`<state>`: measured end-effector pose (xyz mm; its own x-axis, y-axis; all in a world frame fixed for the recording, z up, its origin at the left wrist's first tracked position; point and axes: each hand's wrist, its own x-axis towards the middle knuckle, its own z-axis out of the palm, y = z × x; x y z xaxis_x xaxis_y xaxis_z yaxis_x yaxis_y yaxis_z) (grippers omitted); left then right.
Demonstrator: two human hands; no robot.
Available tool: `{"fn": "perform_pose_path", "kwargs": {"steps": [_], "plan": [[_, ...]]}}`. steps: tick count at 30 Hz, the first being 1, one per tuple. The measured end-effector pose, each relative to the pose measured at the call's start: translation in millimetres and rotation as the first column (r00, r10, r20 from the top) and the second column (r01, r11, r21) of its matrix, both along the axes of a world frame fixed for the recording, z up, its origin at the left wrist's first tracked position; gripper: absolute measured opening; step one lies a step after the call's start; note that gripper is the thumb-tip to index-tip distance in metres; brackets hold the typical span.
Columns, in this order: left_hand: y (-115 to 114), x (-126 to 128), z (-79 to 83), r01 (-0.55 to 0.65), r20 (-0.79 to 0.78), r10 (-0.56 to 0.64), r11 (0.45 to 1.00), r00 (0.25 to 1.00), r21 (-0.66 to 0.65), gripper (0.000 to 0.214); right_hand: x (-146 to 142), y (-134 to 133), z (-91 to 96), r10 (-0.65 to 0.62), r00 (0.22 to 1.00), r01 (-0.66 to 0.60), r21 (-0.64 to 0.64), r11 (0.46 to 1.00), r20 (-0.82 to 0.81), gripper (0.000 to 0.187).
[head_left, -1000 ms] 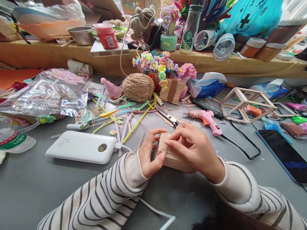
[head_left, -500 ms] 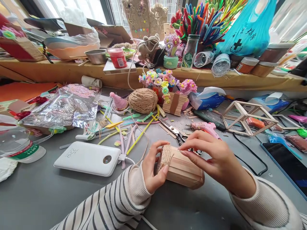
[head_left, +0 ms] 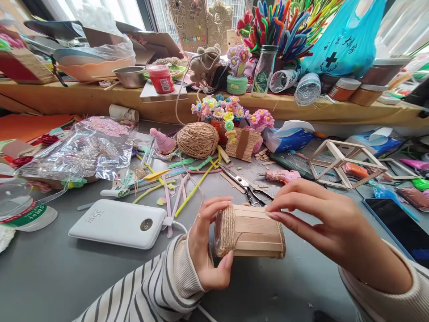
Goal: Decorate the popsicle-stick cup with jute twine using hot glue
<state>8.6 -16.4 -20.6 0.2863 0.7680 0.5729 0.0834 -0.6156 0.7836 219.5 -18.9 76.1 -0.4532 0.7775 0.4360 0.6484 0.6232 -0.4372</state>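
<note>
My left hand (head_left: 209,243) grips a small cylinder (head_left: 256,235) faced with flat wooden craft sticks. The thumb is below and the fingers reach over its left end. Several rows of jute twine (head_left: 225,232) circle that end, and a thinner band of twine edges the right end. A short loose strand sticks out over the sticks. Thumb and fingertips of my right hand (head_left: 315,219) are pinched together at the cylinder's upper right edge; whatever they hold is too small to make out. From a twine ball (head_left: 197,140), a strand runs down toward my left hand.
Open scissors (head_left: 246,183) and a pink glue gun (head_left: 281,175) lie behind the cylinder. A white power bank (head_left: 117,223) with a cable is at left, a phone (head_left: 398,228) at right. Beyond stand a stick frame (head_left: 346,163), pipe-cleaner flowers (head_left: 221,109) and a crowded ledge (head_left: 100,103).
My right hand has moved right along the cylinder, from near the twine rows to its far end. The cylinder has turned to lie more level, and my left hand has shifted slightly left.
</note>
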Motion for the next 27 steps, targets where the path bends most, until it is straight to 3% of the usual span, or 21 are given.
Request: {"fn": "perform_pose_path", "kwargs": {"steps": [4, 7, 10, 12, 15, 18, 21, 25, 27], "plan": [[4, -3, -1.5, -0.023, -0.032, 0.027, 0.991, 0.999, 0.134, 0.074, 10, 6, -3.8, -0.106, 0.982, 0.099, 0.052, 0.994, 0.159, 0.012], [10, -4, -3.9, -0.003, 0.055, 0.004, 1.000, 0.998, -0.030, 0.062, 21, 13, -8.7, -0.284, 0.911, 0.255, 0.133, 0.958, 0.300, 0.016], [17, -6, -4.8, -0.031, 0.210, 0.084, 0.969, 0.974, -0.246, 0.048, 30, 22, -10.8, -0.467, 0.765, 0.469, 0.114, 0.876, 0.443, 0.017], [22, -8, -2.7, -0.094, 0.312, 0.240, 0.903, 0.919, -0.420, 0.047, 33, 27, -10.9, -0.484, 0.675, 0.567, 0.030, 0.823, 0.557, 0.020], [27, -11, 5.5, -0.064, 0.384, 0.448, 0.714, 0.808, -0.697, 0.047, 36, 35, -13.4, -0.441, 0.590, 0.653, -0.079, 0.753, 0.676, 0.027], [31, -14, 14.3, 0.027, 0.427, 0.528, 0.606, 0.734, -0.795, 0.049, 40, 43, -23.4, -0.451, 0.521, 0.736, -0.115, 0.667, 0.725, 0.036], [33, -15, 16.1, 0.045, 0.445, 0.553, 0.591, 0.704, -0.805, 0.052, 48, 51, -39.7, -0.468, 0.447, 0.808, -0.119, 0.578, 0.763, 0.042], [33, -11, 8.6, -0.065, 0.381, 0.589, 0.596, 0.713, -0.801, 0.051, 54, 59, -57.0, -0.479, 0.452, 0.818, -0.136, 0.559, 0.752, 0.051], [30, -8, 4.6, -0.158, 0.353, 0.581, 0.651, 0.733, -0.742, 0.051, 53, 61, -60.9, -0.498, 0.449, 0.824, -0.128, 0.552, 0.742, 0.054]]}}
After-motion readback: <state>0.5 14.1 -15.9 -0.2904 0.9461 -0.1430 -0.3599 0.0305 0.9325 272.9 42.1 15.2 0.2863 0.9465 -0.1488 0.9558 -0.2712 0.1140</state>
